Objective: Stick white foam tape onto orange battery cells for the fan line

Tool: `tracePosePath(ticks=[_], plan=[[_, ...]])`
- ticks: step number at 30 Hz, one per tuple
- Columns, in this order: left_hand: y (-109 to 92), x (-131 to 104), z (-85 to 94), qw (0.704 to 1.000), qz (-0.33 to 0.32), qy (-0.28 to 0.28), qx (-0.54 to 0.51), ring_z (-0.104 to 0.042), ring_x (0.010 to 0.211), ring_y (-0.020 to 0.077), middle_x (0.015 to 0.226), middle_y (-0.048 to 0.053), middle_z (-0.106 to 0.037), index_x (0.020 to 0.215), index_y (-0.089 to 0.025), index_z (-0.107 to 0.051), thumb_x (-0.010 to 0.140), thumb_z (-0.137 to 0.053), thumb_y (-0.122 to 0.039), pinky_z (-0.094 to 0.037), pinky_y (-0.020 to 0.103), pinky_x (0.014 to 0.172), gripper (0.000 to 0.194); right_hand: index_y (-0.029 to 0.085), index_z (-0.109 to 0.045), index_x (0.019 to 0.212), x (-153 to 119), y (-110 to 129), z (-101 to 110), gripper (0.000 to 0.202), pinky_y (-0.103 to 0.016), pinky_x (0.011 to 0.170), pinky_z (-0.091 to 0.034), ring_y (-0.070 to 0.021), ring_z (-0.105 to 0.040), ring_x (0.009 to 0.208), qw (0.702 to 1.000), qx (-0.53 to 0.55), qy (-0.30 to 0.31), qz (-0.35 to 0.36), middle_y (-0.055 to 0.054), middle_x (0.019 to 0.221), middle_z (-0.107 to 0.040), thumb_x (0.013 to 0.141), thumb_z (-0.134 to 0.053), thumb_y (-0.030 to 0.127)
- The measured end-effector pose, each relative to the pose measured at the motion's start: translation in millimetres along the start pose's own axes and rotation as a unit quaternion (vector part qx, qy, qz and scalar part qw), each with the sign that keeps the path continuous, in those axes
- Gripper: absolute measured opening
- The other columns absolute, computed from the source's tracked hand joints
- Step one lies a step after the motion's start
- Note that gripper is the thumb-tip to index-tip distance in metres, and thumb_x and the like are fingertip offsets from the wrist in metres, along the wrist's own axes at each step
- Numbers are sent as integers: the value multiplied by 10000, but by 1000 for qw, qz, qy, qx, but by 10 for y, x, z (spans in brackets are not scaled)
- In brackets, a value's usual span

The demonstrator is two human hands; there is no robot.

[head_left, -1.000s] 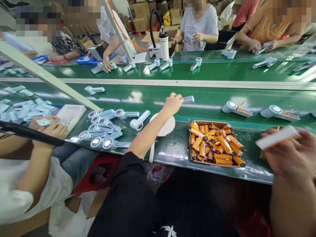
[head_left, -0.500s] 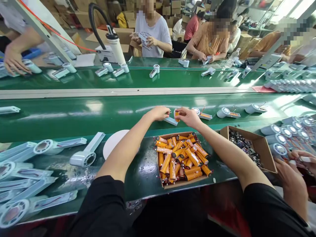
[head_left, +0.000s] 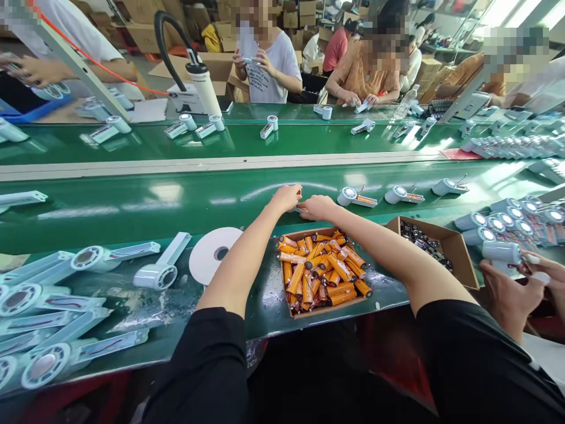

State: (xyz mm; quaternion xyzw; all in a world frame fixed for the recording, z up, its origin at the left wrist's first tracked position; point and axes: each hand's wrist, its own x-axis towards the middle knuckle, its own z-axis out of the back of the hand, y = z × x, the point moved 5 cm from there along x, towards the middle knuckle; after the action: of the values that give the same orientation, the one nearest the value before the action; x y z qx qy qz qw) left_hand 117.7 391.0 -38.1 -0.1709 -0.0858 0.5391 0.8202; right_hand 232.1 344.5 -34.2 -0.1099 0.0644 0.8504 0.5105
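My left hand (head_left: 288, 198) and my right hand (head_left: 316, 208) come together over the green belt, fingertips nearly touching. Between them a small piece of a light-blue fan housing (head_left: 297, 209) shows; the fingers cover the rest. The left fingers are closed at the housing. Closed as well, the right fingers press close to it, and whatever they hold is hidden. Below my forearms stands an open carton (head_left: 304, 314) heaped with orange wrapped batteries (head_left: 326, 272). To the right along the belt lie several fan housings (head_left: 348, 195) with orange batteries in their handles.
A white roll (head_left: 205, 259) lies left of my left forearm, beside several loose fan housings (head_left: 159, 275). On the right, a carton of small dark parts (head_left: 463, 259) stands before a co-worker's hands (head_left: 507, 294) holding a fan. Other people work across the belt.
My right hand, which held an orange battery above the housing, has moved left and down against it. The battery is now out of sight. My view has shifted slightly.
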Motion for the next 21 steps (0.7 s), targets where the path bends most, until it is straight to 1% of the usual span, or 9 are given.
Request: tracePosePath(ticks=[3,5,7,9,10,12,15,18,21], plan=[[-40,-147,110,1000,1,-18,-16,-700,1055,246,1119,131,-770,1150,-177,-707,981,-583,-209,-502,322,916,212,295,-757,1296,0,26,30,406,-407,898,-558,-335,-739,1101,1000,-24,13,4,-150,1190,-778,989,-549,461],[47,-415,266,999,-6,-43,-24,-659,1197,248,1265,128,-737,1266,-191,-669,971,-628,-252,-485,323,1009,305,269,-770,1278,12,23,40,414,-428,916,-558,-346,-732,1109,999,-33,19,15,-162,1190,-774,993,-541,463],[253,-854,465,997,-14,-75,-28,-607,1301,256,1386,108,-689,1341,-219,-638,962,-659,-339,-456,341,1090,398,253,-767,1293,37,9,39,429,-453,958,-548,-363,-709,1162,999,-35,21,36,-176,1266,-745,996,-542,465],[549,-1422,643,996,-11,-86,-23,-627,1275,269,1377,77,-703,1282,-243,-686,958,-646,-425,-465,369,1102,374,241,-762,1309,63,-12,33,435,-461,1013,-525,-370,-674,1231,998,-32,17,57,-185,1371,-694,1000,-547,458],[716,-1724,692,998,2,-66,-14,-654,1233,273,1329,66,-730,1206,-249,-724,941,-646,-456,-476,375,1095,345,237,-767,1302,70,-25,30,423,-449,1034,-515,-361,-663,1254,997,-29,14,65,-180,1403,-677,1003,-549,442],[1016,-2303,694,1000,13,13,7,-663,1235,290,1316,57,-745,1166,-267,-753,872,-680,-518,-481,384,1113,394,236,-786,1263,68,-52,28,377,-405,1043,-511,-329,-659,1267,997,-24,6,70,-154,1410,-681,1005,-557,386],[1329,-2948,580,994,11,103,24,-550,1416,338,1469,82,-667,1315,-273,-713,768,-732,-543,-415,449,1209,610,248,-799,1236,12,-93,33,338,-362,1006,-530,-297,-676,1244,999,-16,-12,50,-103,1359,-731,990,-583,329],[1496,-3193,463,991,16,126,41,-373,1555,360,1606,81,-543,1444,-279,-630,764,-671,-390,-355,531,1247,690,256,-782,1285,-93,-124,55,362,-364,980,-543,-296,-696,1206,1000,-6,-27,14,-87,1321,-761,988,-599,353],[1548,-3135,437,991,10,101,88,-353,1550,351,1638,75,-500,1410,-273,-638,721,-592,-228,-353,544,1239,691,259,-783,1288,-225,-114,143,369,-365,952,-550,-296,-714,1158,999,7,-34,-6,-103,1301,-770,973,-625,369]])
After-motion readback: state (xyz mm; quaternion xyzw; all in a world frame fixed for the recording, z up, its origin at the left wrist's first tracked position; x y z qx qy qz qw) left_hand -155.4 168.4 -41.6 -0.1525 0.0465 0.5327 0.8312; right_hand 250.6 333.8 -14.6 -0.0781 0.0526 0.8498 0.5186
